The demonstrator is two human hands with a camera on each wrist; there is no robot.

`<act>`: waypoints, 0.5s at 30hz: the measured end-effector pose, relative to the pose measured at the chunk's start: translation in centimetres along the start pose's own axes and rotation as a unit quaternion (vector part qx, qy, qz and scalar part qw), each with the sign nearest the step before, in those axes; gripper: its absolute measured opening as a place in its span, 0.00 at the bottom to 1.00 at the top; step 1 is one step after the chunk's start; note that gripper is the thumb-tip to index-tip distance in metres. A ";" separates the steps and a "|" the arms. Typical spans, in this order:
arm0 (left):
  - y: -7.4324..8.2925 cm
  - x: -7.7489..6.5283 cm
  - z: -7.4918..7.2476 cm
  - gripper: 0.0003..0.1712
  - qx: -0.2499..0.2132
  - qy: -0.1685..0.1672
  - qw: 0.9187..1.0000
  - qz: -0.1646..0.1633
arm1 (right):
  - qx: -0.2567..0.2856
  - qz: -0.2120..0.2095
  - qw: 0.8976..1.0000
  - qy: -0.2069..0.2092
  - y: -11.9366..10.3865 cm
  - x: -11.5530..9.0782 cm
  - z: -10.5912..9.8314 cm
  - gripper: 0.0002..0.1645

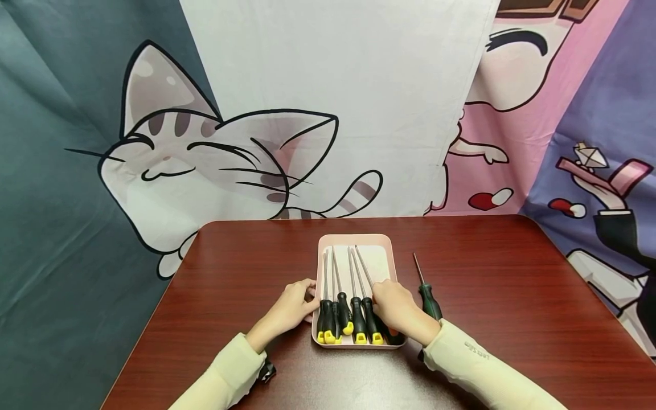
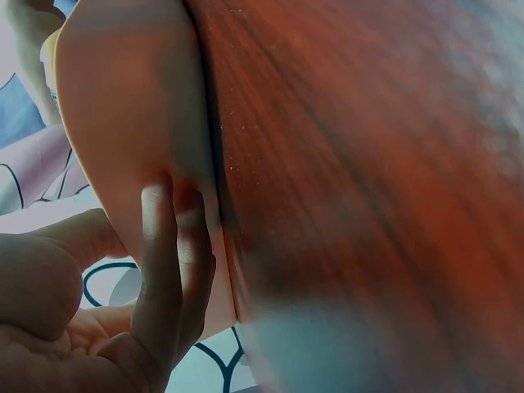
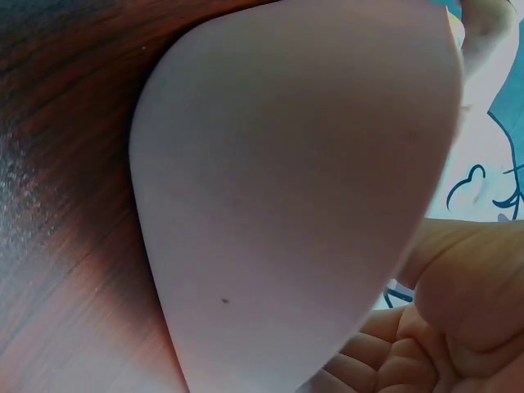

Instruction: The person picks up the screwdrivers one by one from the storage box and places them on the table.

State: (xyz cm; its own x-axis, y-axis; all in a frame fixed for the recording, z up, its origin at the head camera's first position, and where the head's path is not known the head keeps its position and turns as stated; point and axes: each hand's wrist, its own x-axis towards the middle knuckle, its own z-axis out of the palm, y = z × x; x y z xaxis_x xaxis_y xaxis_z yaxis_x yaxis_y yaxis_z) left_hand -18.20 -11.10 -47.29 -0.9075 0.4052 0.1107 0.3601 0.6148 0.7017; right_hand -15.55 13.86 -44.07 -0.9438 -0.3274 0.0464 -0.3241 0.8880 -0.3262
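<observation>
A shallow pink tray point(image 1: 381, 239) holds several screwdrivers with black handles and yellow ends, their shafts pointing away from me. My left hand point(image 1: 292, 304) pinches the tray's left side; in the left wrist view its fingers point(image 2: 160, 270) lie along the outer wall and the thumb is at the rim. Over the tray's right part, my right hand point(image 1: 402, 307) has curled fingers on a screwdriver point(image 1: 363, 263), whose handle is mostly hidden beneath it. From the right wrist, the tray's outer wall point(image 3: 286, 180) covers the fingertips, while the palm shows beyond the rim.
A separate screwdriver with a dark green handle point(image 1: 429, 302) lies on the wooden table point(image 1: 246, 262) right of the tray, partly behind my right forearm. A cloth with cartoon drawings point(image 1: 348, 68) hangs behind the table's far edge.
</observation>
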 end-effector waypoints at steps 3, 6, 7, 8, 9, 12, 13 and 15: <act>0.0 0.0 0.0 0.19 -0.001 0.000 1.000 0.000 | 0.009 0.010 1.000 -0.007 0.1 0.2 0.0 0.16; -0.1 0.0 0.0 0.19 -0.001 0.000 1.000 -0.001 | 0.019 0.017 1.000 -0.009 0.2 0.4 0.0 0.17; -0.1 0.0 0.0 0.19 -0.002 0.000 1.000 -0.001 | 0.019 0.018 1.000 -0.010 0.3 0.5 0.0 0.17; -0.1 0.0 0.0 0.19 -0.003 -0.001 1.000 -0.001 | 0.020 0.019 1.000 -0.009 0.4 0.5 0.0 0.17; -0.1 0.0 0.0 0.19 -0.006 -0.002 1.000 -0.001 | 0.019 0.019 1.000 -0.009 0.4 0.6 0.0 0.17; -0.1 0.0 0.0 0.19 -0.014 -0.003 1.000 -0.002 | 0.020 0.020 1.000 -0.007 0.6 0.7 0.1 0.19; -0.1 0.0 0.0 0.19 -0.016 -0.004 1.000 -0.002 | 0.020 0.023 0.999 -0.008 0.6 0.7 0.1 0.19; -0.1 0.0 0.0 0.19 -0.018 -0.004 1.000 -0.001 | 0.023 0.027 0.999 -0.012 0.6 0.8 0.1 0.20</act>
State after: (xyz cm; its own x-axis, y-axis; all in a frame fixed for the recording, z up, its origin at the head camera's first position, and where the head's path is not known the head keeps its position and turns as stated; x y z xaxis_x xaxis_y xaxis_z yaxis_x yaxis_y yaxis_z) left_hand -18.23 -11.13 -47.36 -0.9067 0.4088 0.1036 0.3494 0.5907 0.7273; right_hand -16.49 14.14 -44.36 -0.9580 -0.2868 0.0058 -0.2684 0.8891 -0.3709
